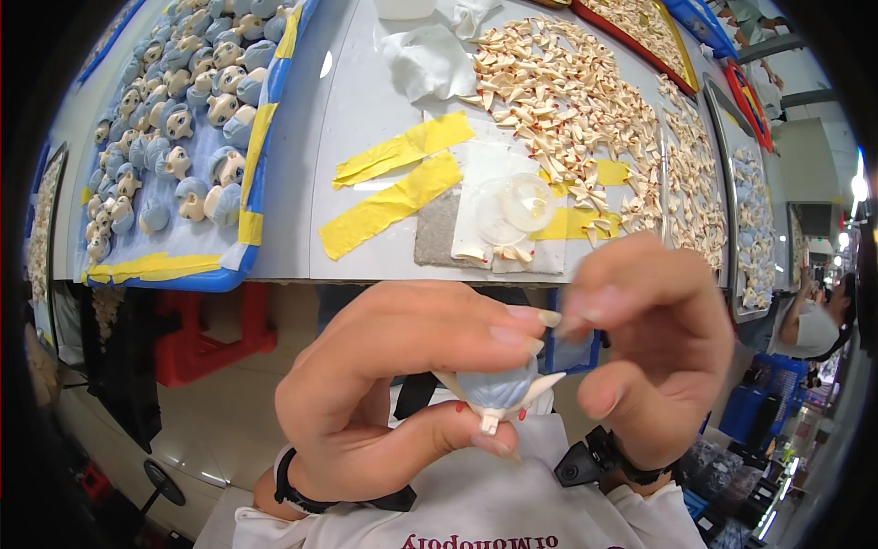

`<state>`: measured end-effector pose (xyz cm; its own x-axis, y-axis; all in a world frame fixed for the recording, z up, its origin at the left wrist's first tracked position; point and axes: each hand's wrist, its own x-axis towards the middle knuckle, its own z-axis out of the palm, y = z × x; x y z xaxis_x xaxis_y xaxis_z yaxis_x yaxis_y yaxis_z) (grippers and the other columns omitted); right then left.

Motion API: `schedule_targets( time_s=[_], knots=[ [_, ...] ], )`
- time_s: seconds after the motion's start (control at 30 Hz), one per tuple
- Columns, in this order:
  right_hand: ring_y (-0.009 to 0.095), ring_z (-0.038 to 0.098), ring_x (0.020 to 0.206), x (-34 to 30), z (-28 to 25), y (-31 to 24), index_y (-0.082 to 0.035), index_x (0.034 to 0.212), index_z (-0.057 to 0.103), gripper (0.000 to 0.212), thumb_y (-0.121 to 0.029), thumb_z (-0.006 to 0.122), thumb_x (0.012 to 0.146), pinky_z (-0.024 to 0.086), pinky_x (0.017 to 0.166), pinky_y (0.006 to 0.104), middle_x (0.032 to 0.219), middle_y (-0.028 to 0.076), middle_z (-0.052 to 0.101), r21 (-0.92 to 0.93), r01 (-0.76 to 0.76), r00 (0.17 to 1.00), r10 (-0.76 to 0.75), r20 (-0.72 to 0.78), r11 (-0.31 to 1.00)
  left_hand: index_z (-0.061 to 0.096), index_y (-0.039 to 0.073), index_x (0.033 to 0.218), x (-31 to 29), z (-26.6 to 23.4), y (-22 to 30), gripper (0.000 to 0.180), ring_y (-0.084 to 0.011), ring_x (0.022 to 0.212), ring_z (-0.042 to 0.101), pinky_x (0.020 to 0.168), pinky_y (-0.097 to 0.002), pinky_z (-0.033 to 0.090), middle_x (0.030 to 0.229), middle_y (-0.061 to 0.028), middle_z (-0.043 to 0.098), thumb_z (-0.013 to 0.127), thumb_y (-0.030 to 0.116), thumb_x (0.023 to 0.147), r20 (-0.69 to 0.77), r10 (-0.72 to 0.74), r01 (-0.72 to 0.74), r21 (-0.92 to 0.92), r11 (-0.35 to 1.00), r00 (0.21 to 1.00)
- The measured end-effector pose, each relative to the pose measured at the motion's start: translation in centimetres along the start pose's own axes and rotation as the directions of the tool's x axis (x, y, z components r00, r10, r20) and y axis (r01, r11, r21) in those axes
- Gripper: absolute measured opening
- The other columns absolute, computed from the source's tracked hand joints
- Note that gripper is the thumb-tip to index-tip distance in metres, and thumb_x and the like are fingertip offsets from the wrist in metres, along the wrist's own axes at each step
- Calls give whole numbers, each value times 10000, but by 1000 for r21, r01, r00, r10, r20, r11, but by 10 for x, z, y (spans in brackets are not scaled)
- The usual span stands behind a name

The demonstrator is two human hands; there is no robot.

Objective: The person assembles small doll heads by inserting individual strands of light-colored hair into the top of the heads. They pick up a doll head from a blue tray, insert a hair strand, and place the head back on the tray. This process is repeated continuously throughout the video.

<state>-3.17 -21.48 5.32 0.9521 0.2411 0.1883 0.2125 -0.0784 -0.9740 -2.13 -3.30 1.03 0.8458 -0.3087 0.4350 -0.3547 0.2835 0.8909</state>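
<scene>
The left hand (384,366) pinches the small blue head (498,391) between its thumb and fingers, over the gap between the shirt (494,499) and the counter (380,261). The head is widest from side to side, with its neck (490,423) toward the person and the right ear (540,391) pointing up at the right hand (658,348). That hand is just beside the ear tip, not touching it, thumb and blurry fingers spread apart.
</scene>
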Motion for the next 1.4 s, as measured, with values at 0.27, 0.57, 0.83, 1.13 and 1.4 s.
schedule_targets(
  time_s=[0.27,0.57,0.83,1.13,1.4],
  knots=[
    [164,513,764,-13,18,-3,5,961,435,409,-229,695,749,418,681,270,878,150,528,300,-171,959,229,-170,938,492,-1,965,-3,2,3,401,-227,844,567,715,-307,481,944,-179,553,735,185,707,43,5,-7,34,999,999],
    [160,556,769,-29,5,-6,51,900,549,188,38,629,731,436,687,260,861,140,575,287,-122,977,166,-132,950,500,-58,958,2,1,29,312,-294,765,629,642,-310,549,925,-224,517,684,29,721,252,56,-51,-27,998,966],
    [200,585,699,-43,0,-4,45,828,596,149,72,635,687,454,627,267,765,140,602,137,-49,976,77,-204,989,557,-33,938,-11,15,44,291,-251,770,628,651,-293,537,925,-188,541,707,38,698,134,-46,42,31,999,990],
    [182,573,686,-43,-5,8,37,840,581,147,80,618,705,448,614,245,766,131,596,-84,45,944,-70,-323,995,557,-25,923,-3,17,40,438,-164,653,603,546,-218,515,897,-176,514,767,248,652,238,82,-157,317,935,968],
    [183,550,665,-27,-12,41,14,840,567,138,76,610,725,437,607,246,754,110,587,-419,184,805,-381,-455,889,551,-35,947,-3,12,36,455,-173,666,598,554,-235,503,911,-174,508,738,289,687,177,17,-66,273,960,984]
  ],
)
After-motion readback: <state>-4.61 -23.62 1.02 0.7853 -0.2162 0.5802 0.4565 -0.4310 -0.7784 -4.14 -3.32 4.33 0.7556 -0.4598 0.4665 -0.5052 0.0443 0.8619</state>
